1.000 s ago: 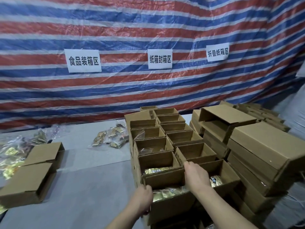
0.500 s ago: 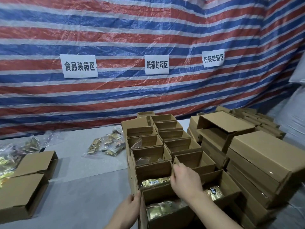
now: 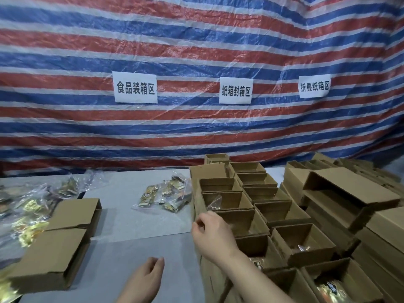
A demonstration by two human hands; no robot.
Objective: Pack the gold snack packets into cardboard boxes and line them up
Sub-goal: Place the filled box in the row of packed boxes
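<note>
Neither hand holds anything: the right hand (image 3: 213,234) hangs with loosely curled fingers above the left edge of the open boxes (image 3: 260,206), and the left hand (image 3: 148,278) floats low over the grey table (image 3: 131,254), fingers relaxed and apart. Half a second ago both hands were on the nearest box in the row, the left at its corner and the right across its far rim; now both have come off it and drifted leftward, and the view has swung left and up so that more of the striped tarp (image 3: 196,47) and its three paper signs (image 3: 134,87) fills the top. The open boxes stand in two rows running away from the person, with closed boxes (image 3: 349,189) stacked to their right. Gold snack packets (image 3: 328,290) glint inside the nearest boxes, though blur and the right forearm hide most of them. A clear bag of packets (image 3: 166,194) lies on the table just left of the rows, and a heap of loose bagged packets (image 3: 28,212) sits at the far left, partly cut off by the edge. Two folded boxes (image 3: 63,241) rest beside that heap. Whether the farther open boxes hold anything cannot be made out.
</note>
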